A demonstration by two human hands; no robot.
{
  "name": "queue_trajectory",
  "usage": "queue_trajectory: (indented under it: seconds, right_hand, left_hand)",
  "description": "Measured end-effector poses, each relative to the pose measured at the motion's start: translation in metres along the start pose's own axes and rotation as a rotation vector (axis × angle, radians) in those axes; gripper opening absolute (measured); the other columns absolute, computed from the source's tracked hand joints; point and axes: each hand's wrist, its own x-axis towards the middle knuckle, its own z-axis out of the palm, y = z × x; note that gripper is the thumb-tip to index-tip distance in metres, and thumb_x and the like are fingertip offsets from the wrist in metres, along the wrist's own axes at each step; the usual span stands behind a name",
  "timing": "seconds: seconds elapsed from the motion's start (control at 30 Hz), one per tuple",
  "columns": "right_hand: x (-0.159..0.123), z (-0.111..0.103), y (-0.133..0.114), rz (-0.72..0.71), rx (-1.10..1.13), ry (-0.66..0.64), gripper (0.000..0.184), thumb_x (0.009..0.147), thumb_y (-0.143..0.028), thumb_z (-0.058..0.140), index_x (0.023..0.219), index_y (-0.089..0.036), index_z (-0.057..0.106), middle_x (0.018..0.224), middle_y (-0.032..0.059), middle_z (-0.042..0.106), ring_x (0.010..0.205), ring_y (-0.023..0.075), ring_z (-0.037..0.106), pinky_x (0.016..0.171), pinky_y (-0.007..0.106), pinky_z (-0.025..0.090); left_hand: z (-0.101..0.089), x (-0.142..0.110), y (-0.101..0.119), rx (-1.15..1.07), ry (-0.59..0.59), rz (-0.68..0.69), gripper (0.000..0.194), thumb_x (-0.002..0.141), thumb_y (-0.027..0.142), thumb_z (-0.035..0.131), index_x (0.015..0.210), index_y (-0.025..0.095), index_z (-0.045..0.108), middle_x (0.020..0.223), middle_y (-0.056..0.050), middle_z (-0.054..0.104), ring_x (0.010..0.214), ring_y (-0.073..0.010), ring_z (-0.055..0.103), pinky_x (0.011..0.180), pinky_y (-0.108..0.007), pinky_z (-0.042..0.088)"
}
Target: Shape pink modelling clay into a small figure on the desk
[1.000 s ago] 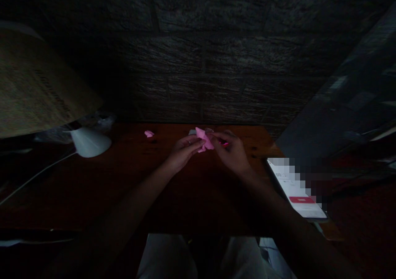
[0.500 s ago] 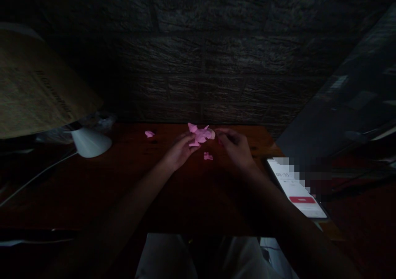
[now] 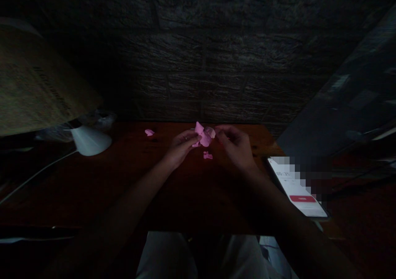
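In the head view my left hand (image 3: 181,148) pinches a pink piece with pointed flaps (image 3: 204,138), held just above the wooden table. Whether it is paper or soft clay I cannot tell. A paler, rounded part (image 3: 210,132) sticks out on its right side. My right hand (image 3: 235,144) is closed in a pinch at that pale part, with a bit of reddish pink showing by its fingers; what lies between the fingertips is too dark to make out. Below the hands lies a small pink scrap (image 3: 208,155). Farther left rests another pink lump (image 3: 149,132).
A lamp with a white cone base (image 3: 93,141) and brown paper shade (image 3: 40,81) stands at the left, its cable trailing off. At the table's right edge lies a lit phone (image 3: 298,192). A dark stone-patterned wall (image 3: 198,56) rises behind the table (image 3: 123,188).
The pink piece has turned in my left hand, so its flaps point differently and a broad face shows. My right hand stays close to the pale end with little movement.
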Motion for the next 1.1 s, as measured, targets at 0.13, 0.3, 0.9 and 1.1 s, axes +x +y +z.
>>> queue_trajectory:
  seconds: [0.13, 0.3, 0.9, 1.1]
  right_hand:
    - [-0.0036, 0.0023, 0.0016, -0.011, 0.028, -0.086, 0.037, 0.084, -0.04, 0.072, 0.117, -0.023, 0.07, 0.11, 0.0068, 0.075, 0.088, 0.02, 0.069, 0.078, 0.035, 0.055]
    - [-0.0034, 0.0029, 0.0048, 0.043, 0.13, -0.186, 0.043, 0.085, -0.047, 0.071, 0.123, -0.026, 0.068, 0.112, 0.0063, 0.074, 0.09, 0.0202, 0.069, 0.075, 0.035, 0.056]
    - [0.0003, -0.0004, -0.0028, 0.253, 0.249, -0.219, 0.031, 0.075, -0.045, 0.08, 0.096, -0.022, 0.078, 0.095, 0.004, 0.077, 0.076, 0.0156, 0.066, 0.071, 0.032, 0.056]
    - [0.0006, -0.0024, -0.004, 0.221, 0.249, -0.249, 0.025, 0.072, -0.041, 0.082, 0.091, -0.024, 0.079, 0.095, 0.0024, 0.077, 0.076, 0.0158, 0.066, 0.072, 0.033, 0.055]
  left_hand:
    - [0.0003, -0.002, -0.0027, 0.13, -0.036, 0.07, 0.021, 0.068, 0.022, 0.084, 0.088, 0.02, 0.08, 0.095, -0.003, 0.073, 0.092, -0.0173, 0.066, 0.089, -0.032, 0.048]
    - [0.0009, -0.003, -0.0028, 0.154, -0.075, 0.055, 0.025, 0.071, 0.024, 0.083, 0.096, 0.022, 0.08, 0.104, -0.003, 0.073, 0.097, -0.0176, 0.065, 0.091, -0.032, 0.047]
    - [0.0058, -0.0062, -0.0046, 0.054, 0.02, 0.04, 0.036, 0.067, 0.017, 0.085, 0.1, 0.019, 0.071, 0.104, -0.005, 0.073, 0.099, -0.0194, 0.067, 0.095, -0.035, 0.047]
    - [0.0071, -0.0077, -0.0049, 0.069, 0.017, 0.055, 0.038, 0.066, 0.017, 0.086, 0.1, 0.018, 0.071, 0.103, -0.004, 0.073, 0.097, -0.0183, 0.067, 0.094, -0.034, 0.048]
